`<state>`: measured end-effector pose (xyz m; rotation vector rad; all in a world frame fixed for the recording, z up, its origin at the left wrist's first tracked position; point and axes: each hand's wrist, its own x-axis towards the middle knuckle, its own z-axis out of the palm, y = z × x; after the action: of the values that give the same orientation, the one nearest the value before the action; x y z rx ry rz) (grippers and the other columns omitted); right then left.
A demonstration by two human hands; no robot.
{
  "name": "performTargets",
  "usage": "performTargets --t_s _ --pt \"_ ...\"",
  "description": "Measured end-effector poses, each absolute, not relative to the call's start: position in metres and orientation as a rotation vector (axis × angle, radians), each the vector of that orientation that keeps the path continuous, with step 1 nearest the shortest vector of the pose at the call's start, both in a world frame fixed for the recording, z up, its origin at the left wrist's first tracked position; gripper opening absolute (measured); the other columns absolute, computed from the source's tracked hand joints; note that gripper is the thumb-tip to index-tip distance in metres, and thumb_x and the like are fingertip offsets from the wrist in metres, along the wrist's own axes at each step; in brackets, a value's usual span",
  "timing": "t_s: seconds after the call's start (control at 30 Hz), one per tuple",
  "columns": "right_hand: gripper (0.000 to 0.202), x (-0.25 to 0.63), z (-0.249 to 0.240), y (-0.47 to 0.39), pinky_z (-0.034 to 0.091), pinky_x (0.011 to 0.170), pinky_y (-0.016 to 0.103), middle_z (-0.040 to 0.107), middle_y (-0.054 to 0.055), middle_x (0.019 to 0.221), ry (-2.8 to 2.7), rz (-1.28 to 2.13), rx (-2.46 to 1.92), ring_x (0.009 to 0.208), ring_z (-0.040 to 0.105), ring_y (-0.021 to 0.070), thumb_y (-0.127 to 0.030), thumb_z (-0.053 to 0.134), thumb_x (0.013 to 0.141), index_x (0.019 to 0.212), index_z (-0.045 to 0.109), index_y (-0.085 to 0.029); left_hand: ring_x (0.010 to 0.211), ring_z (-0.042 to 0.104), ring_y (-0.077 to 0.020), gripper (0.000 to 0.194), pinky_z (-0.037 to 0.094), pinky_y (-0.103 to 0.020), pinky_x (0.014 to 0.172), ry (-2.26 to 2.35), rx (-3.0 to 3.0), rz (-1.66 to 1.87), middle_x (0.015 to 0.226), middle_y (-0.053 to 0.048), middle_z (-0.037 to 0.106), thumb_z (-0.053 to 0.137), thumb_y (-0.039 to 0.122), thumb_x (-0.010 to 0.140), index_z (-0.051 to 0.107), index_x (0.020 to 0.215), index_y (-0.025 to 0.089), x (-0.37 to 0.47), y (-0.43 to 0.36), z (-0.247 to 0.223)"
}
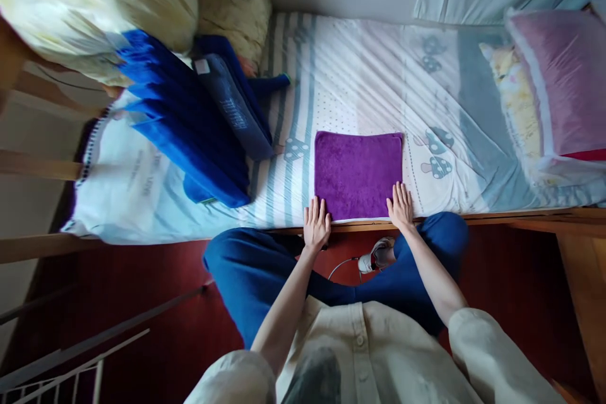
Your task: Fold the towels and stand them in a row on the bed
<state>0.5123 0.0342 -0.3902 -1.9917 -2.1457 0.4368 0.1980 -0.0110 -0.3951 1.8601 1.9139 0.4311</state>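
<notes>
A purple towel (358,173) lies flat on the bed, close to its front edge. My left hand (317,225) rests palm down at the towel's near left corner, fingers stretched out. At the near right corner my right hand (401,205) lies likewise, with its fingers extended and touching the towel's edge. Neither hand grips anything. Left of the towel stands a row of folded blue cloths (189,126), with a greyish-blue folded cloth (237,110) bearing pale lettering at its right end.
A patterned sheet covers the bed (379,76). Yellowish bundled bedding (237,6) is piled at the back left. On the right sit a pink pillow (563,88) and a cat-print cushion (514,98). The wooden bed edge (473,217) runs just above my knees. A white metal rack (71,375) stands lower left.
</notes>
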Motion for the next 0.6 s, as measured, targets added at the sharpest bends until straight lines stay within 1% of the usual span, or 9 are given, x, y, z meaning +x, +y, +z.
performTargets --t_s 0.13,0.23,0.3,0.37,0.4,0.47,0.53,0.6 --pt "0.061 0.510 -0.389 0.003 0.021 0.127 0.052 0.035 0.018 0.166 -2.075 0.443 -2.027 0.157 0.024 0.0277 -0.035 0.035 0.103 0.158 0.037 -0.009 0.160 0.013 -0.0276 0.062 0.015 -0.050 0.130 1.904 1.802 0.447 0.169 -0.017 0.025 0.035 0.033 0.101 0.036 0.159 0.010 0.199 -0.032 -0.393" --pt "0.055 0.510 -0.385 -0.007 0.032 0.123 0.049 0.043 0.018 0.161 -1.971 0.482 -2.039 0.151 0.036 0.0286 -0.034 0.041 0.101 0.150 0.049 -0.010 0.159 0.015 -0.0289 0.063 0.018 -0.050 0.129 1.910 1.746 0.465 0.169 -0.017 0.027 0.041 0.024 0.096 0.038 0.158 0.011 0.197 -0.045 -0.392" --pt "0.050 0.512 -0.382 -0.009 0.038 0.119 0.047 0.051 0.019 0.153 -1.857 0.475 -2.061 0.143 0.046 0.0294 -0.033 0.046 0.099 0.142 0.057 -0.011 0.159 0.017 -0.0293 0.067 0.021 -0.049 0.129 1.913 1.712 0.488 0.168 -0.016 0.029 0.046 0.018 0.090 0.040 0.157 0.013 0.196 -0.051 -0.392" --pt "0.045 0.517 -0.380 -0.010 0.041 0.115 0.046 0.060 0.021 0.141 -1.701 0.457 -2.120 0.133 0.055 0.0304 -0.031 0.051 0.095 0.134 0.063 -0.010 0.158 0.021 -0.0287 0.070 0.026 -0.047 0.128 1.920 1.666 0.522 0.166 -0.014 0.034 0.050 0.014 0.085 0.044 0.155 0.016 0.194 -0.054 -0.391" --pt "0.043 0.520 -0.380 -0.009 0.043 0.113 0.045 0.064 0.021 0.135 -1.618 0.461 -2.154 0.128 0.058 0.0305 -0.030 0.054 0.093 0.129 0.065 -0.010 0.157 0.025 -0.0282 0.069 0.028 -0.045 0.128 1.935 1.628 0.541 0.164 -0.013 0.038 0.050 0.013 0.084 0.047 0.153 0.017 0.193 -0.053 -0.390" --pt "0.038 0.525 -0.380 -0.008 0.045 0.109 0.043 0.069 0.020 0.123 -1.474 0.509 -2.203 0.120 0.062 0.0299 -0.029 0.058 0.090 0.121 0.068 -0.010 0.152 0.036 -0.0278 0.061 0.034 -0.044 0.125 1.985 1.521 0.576 0.157 -0.012 0.050 0.050 0.015 0.087 0.053 0.147 0.018 0.191 -0.047 -0.387" --pt "0.032 0.530 -0.382 -0.006 0.048 0.105 0.039 0.072 0.017 0.112 -1.369 0.597 -2.210 0.113 0.065 0.0285 -0.028 0.061 0.087 0.113 0.070 -0.012 0.141 0.052 -0.0285 0.050 0.041 -0.044 0.120 2.046 1.392 0.597 0.144 -0.014 0.062 0.049 0.018 0.091 0.059 0.140 0.017 0.188 -0.037 -0.383" --pt "0.027 0.534 -0.383 -0.004 0.049 0.101 0.037 0.075 0.015 0.103 -1.274 0.683 -2.182 0.105 0.068 0.0274 -0.028 0.062 0.084 0.106 0.071 -0.014 0.126 0.064 -0.0280 0.043 0.047 -0.042 0.113 2.085 1.281 0.603 0.129 -0.014 0.071 0.049 0.022 0.094 0.063 0.133 0.017 0.184 -0.026 -0.379"
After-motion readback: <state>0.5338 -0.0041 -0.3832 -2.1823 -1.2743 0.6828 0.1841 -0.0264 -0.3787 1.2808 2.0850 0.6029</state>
